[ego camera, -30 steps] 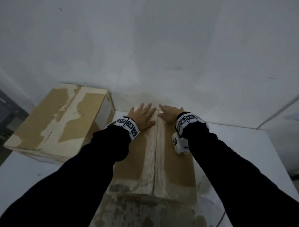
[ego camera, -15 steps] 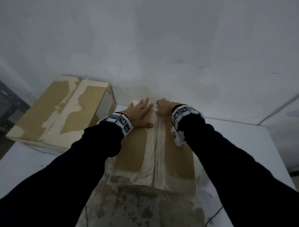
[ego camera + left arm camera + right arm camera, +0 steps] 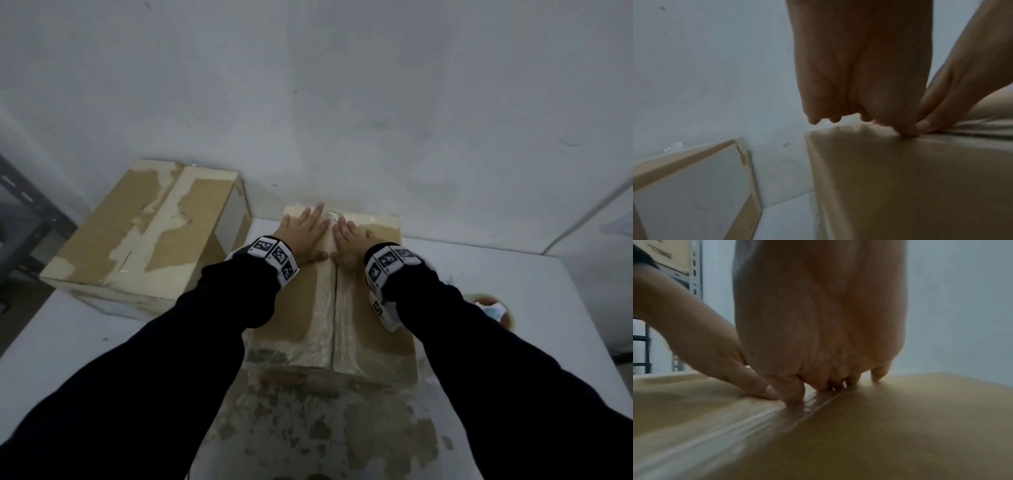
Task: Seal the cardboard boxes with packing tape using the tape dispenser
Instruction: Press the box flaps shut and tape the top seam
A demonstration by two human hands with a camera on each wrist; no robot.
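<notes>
a: head view?
b: left hand (image 3: 305,233) and right hand (image 3: 349,240) lie flat, fingers straight, on the cardboard box (image 3: 291,308), either side of its taped seam (image 3: 334,308).
a: wrists?
b: left thumb (image 3: 906,129) presses the box top; right fingertips (image 3: 793,392) sit on glossy tape.

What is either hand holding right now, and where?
Nothing is held. The left hand and right hand lie flat, pressing the box top on either side of the taped seam.
</notes>
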